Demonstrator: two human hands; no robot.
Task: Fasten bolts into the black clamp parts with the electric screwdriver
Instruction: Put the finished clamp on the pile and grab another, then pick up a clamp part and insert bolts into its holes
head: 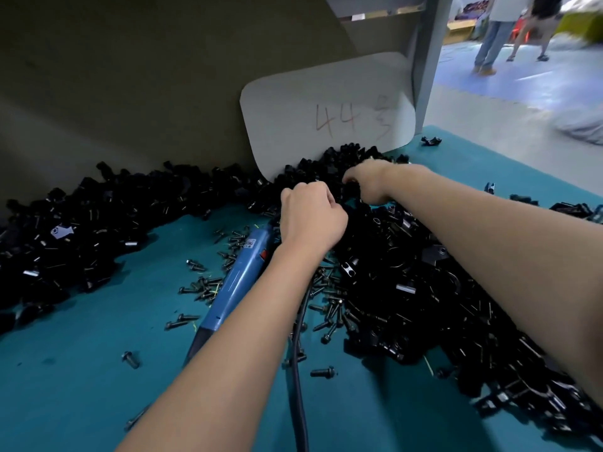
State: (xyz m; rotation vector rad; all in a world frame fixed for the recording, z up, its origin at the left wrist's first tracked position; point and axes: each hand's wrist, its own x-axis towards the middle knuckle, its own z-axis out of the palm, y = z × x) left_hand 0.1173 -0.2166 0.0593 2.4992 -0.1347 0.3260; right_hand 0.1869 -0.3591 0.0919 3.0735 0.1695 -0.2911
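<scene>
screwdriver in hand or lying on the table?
Lying down. The blue electric screwdriver rests flat on the teal table among loose bolts; the left hand and right hand are in the black clamp parts.

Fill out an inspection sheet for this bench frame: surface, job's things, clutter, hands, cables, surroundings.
Surface: teal bench top, bare in the near left part.
Job's things: blue electric screwdriver lying on the bench, unheld; black clamp parts heaped at right and along the back; loose bolts scattered mid-bench.
Clutter: white board marked 44 leaning behind the heap.
Hands: left hand fisted at the heap's edge, contents hidden; right hand reaching into the clamp parts, fingertips hidden.
Cables: black cable running toward the near edge.
Surroundings: two people standing on the floor beyond.
</scene>
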